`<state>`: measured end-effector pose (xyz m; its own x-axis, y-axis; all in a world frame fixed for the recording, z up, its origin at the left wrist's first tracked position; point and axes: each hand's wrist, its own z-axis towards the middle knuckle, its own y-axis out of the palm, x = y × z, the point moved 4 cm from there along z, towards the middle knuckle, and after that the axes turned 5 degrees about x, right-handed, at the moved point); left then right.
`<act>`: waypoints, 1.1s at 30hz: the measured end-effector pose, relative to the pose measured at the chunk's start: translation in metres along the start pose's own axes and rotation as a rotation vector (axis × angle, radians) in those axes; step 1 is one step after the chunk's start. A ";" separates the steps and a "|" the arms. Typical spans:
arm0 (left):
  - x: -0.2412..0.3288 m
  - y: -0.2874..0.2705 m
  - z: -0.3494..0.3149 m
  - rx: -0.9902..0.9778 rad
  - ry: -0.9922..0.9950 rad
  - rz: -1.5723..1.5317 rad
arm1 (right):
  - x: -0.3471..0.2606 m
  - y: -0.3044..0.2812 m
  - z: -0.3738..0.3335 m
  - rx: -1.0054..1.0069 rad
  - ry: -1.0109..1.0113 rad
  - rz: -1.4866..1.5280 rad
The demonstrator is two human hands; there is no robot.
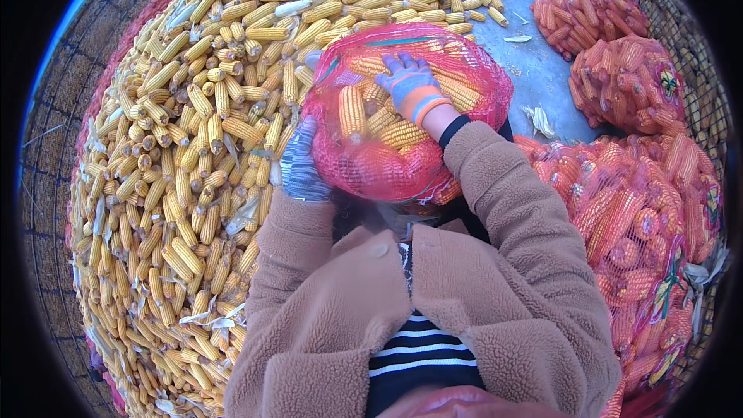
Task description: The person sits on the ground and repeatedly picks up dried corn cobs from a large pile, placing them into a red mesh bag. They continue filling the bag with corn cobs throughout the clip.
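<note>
A red mesh bag (368, 174) stands in front of me with its mouth spread wide, partly filled with yellow corn cobs (352, 112). My left hand (304, 166), in a grey striped glove, is closed on the bag's left side; part of its fingers is hidden against the mesh. My right hand (414, 89) wears a purple-blue and orange glove. It reaches into the bag's mouth with its fingers spread, lying on the cobs there.
A large heap of loose corn cobs (193, 155) covers the left and far side. Filled red mesh bags (619, 217) stand along the right, with two more (627, 81) farther back. Loose husk (539, 121) lies on the grey floor (518, 46). Wire mesh walls (50, 147) flank both sides.
</note>
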<state>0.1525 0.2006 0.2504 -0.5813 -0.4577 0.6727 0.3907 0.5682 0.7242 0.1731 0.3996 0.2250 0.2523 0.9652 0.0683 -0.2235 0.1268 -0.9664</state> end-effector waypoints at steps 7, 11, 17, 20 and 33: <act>0.005 -0.010 -0.003 0.076 -0.034 -0.019 | 0.014 -0.008 -0.059 -0.015 0.157 0.104; -0.001 -0.003 -0.004 -0.044 -0.012 -0.047 | 0.039 -0.009 -0.067 0.049 0.179 0.233; -0.002 0.008 -0.009 -0.069 -0.059 -0.061 | 0.029 0.008 -0.054 0.162 0.099 0.260; 0.002 0.010 -0.011 -0.094 -0.043 -0.015 | 0.028 0.007 -0.053 0.072 0.128 0.240; 0.010 0.004 -0.019 -0.043 -0.042 0.025 | -0.013 0.004 -0.081 0.109 -0.152 0.077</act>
<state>0.1619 0.1852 0.2628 -0.6000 -0.4146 0.6842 0.4347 0.5490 0.7139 0.2451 0.3689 0.1998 0.0877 0.9954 0.0397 -0.3394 0.0673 -0.9382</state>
